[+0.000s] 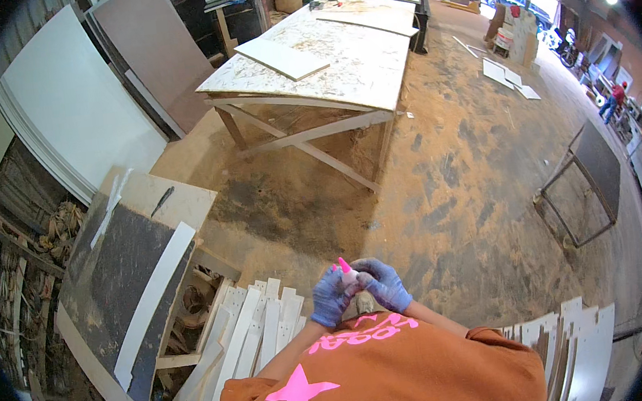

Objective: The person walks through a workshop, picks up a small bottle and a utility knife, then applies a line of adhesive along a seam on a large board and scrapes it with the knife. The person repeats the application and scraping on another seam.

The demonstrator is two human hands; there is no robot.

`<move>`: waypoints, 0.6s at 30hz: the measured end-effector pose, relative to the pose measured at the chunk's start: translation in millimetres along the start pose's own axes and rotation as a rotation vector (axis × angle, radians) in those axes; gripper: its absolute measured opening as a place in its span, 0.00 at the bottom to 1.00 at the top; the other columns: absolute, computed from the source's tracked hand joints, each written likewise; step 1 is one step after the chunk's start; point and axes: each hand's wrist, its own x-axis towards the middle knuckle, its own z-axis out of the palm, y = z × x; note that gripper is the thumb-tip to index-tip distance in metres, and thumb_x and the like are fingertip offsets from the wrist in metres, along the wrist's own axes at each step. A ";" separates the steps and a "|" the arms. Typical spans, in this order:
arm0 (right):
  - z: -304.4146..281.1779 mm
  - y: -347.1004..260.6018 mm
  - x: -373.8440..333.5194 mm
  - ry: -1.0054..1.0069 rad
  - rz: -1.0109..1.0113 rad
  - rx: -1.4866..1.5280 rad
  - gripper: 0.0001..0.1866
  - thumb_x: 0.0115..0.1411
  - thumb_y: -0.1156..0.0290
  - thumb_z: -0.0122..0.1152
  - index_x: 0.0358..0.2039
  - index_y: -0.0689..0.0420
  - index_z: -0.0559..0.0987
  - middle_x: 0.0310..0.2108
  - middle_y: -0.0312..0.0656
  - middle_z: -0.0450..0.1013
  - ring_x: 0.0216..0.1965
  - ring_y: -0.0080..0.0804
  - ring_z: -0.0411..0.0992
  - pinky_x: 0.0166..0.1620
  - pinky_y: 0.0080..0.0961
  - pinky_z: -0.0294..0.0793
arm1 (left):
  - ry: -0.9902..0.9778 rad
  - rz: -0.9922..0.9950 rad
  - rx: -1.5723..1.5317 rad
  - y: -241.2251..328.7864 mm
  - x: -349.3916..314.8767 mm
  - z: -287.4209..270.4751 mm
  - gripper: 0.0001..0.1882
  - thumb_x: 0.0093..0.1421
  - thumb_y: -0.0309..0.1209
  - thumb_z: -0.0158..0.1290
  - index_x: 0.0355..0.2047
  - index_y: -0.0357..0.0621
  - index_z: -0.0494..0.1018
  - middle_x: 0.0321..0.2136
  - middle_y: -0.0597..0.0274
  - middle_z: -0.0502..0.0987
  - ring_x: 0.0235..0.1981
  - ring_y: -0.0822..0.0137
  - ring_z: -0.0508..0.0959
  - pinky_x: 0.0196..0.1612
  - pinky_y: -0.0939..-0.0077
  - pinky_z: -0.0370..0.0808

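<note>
My left hand [330,298] and my right hand [385,285], both in blue-purple gloves, are together in front of my orange shirt. Between them is a small whitish bottle with a pointed pink nozzle [344,264], tip upward. Fingers of both hands are closed around it, hiding most of its body. A second small speck of pink shows at my left fingertips; I cannot make out what it is. To the left of my hands, a stack of white board strips [260,326] leans beside a dark-topped workbench [129,257].
A long white strip [156,294] and a dark thin tool [163,201] lie on the workbench. Ahead stands a large dusty table [370,64] with a white panel [282,57]. A dark metal-framed stand [596,170] is at right. Another person [615,101] is far right.
</note>
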 end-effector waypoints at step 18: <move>58.9 42.7 487.3 -0.492 0.203 0.057 0.24 0.56 0.68 0.64 0.51 0.61 0.71 0.42 0.39 0.75 0.43 0.26 0.72 0.48 0.28 0.72 | 0.522 -0.096 -0.329 -195.0 377.8 -142.7 0.22 0.57 0.41 0.60 0.47 0.42 0.70 0.40 0.64 0.74 0.40 0.71 0.74 0.45 0.75 0.72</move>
